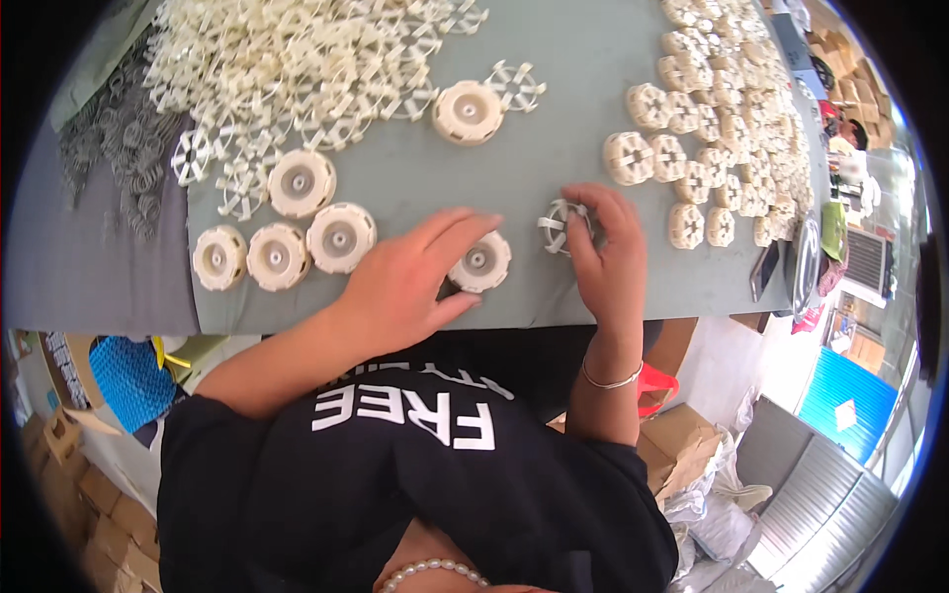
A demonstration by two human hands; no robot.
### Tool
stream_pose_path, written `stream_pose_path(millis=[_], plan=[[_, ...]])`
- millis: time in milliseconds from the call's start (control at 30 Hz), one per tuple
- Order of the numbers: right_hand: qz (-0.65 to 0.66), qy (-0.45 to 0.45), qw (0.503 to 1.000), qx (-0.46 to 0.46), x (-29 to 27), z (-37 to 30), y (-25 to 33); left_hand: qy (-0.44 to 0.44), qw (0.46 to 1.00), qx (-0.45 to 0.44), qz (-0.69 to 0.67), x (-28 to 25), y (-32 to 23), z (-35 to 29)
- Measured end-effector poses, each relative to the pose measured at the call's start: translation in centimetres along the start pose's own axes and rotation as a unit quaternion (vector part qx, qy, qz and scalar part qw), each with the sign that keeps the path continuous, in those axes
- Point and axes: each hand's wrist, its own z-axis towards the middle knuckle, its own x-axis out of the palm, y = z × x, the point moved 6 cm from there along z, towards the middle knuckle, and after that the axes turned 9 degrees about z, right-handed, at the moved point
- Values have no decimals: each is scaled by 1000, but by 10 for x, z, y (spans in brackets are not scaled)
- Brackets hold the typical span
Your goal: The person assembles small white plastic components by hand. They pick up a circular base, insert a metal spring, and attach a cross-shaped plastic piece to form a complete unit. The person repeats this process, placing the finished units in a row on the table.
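Observation:
Near the table's front edge, my left hand (pixel 403 282) curves its thumb and fingers round a cream plastic wheel-shaped housing (pixel 481 261), its hollow face and central hub turned up. To its right, my right hand (pixel 611 247) pinches a white spoked plastic ring (pixel 557 226) between thumb and fingers, partly hiding it. Several similar housings (pixel 340 238) lie face up left of my left hand. One more housing (pixel 468 113) sits farther back, beside a loose spoked ring (pixel 515 86).
A large heap of white spoked rings (pixel 287 59) covers the back left, with dark coiled springs (pixel 133 138) beside it. Many housings with spoked rings fitted (pixel 727 128) crowd the right side. A phone (pixel 764 271) lies near the right edge. Cardboard boxes (pixel 677 450) stand below the table.

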Motion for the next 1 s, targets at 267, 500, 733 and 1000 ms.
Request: stream_pose_path(millis=[267,500,733,1000], plan=[[21,39,998,49,-8,-23,4,25,995,-46,-80,-6,-1,-6],[102,159,975,-117,18,-20,62,-6,982,-54,-182,-6,6,-10],[82,190,969,-134,32,-13,66,-34,981,-57,-183,-2,8,-11],[40,131,987,-82,46,-34,51,-57,986,-43,-148,0,10,-9]])
